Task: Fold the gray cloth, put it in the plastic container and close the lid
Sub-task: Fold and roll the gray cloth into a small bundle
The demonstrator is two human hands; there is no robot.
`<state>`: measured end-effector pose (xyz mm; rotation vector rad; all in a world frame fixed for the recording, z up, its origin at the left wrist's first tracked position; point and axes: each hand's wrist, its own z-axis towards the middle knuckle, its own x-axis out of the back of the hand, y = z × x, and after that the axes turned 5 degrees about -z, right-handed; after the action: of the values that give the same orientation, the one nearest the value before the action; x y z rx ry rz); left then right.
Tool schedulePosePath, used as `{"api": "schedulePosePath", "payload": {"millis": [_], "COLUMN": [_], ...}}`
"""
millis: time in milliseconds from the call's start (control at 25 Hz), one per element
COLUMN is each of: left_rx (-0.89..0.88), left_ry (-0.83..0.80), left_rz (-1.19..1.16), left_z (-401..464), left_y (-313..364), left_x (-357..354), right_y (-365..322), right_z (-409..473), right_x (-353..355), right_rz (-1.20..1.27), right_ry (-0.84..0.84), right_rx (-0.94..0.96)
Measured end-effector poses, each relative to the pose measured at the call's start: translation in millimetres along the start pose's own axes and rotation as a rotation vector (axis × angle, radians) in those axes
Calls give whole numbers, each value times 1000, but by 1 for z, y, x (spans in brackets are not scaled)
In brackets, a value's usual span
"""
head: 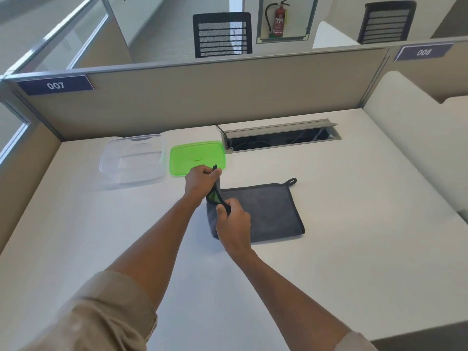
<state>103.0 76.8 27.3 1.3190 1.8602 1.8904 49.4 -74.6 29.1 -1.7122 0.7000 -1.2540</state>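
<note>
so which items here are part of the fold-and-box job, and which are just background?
Job:
- gray cloth, pinched at its left edge by left hand and right hand
- clear plastic container, open
- green lid, beside it

Background:
- cable tray
- office chairs
- fire extinguisher
- desk labels

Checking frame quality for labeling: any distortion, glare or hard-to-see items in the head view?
Head view: wide-angle bend in the partition; soft even light, faint shadows, no glare; clear container is low-contrast on the white desk; cloth and lid read sharply.
</note>
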Motion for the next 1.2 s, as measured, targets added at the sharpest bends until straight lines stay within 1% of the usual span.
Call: {"api": "schedulePosePath", "payload": {"millis": [120, 200, 440, 600, 720, 880, 1040, 1200], "left_rx": [3, 15, -1, 5, 36, 103, 173, 227], "left_ry": [50, 53, 52, 18, 19, 7, -5, -34], "left_rz": [-24, -37, 26, 86, 113, 126, 162, 129], "left_z": [-8, -15, -34, -39, -40, -37, -30, -30], "left_y": [22, 33, 55, 54, 48, 42, 45, 46], "left_x": [-34, -58, -135, -185, -196, -210, -220, -226], "right_y": [13, 28, 80, 112, 124, 138, 146, 150], "right_z": [5, 9, 22, 31, 30, 31, 41, 47], "right_x": [30, 51, 105, 134, 137, 142, 150, 158], "right_rz": [22, 8, -60, -136, -158, -128, -153, -189], "right_ry": [65, 85, 90, 84, 46, -13, -4, 32], "right_rx": [-25, -42, -151, -208, -274, -372, -379, -346]}}
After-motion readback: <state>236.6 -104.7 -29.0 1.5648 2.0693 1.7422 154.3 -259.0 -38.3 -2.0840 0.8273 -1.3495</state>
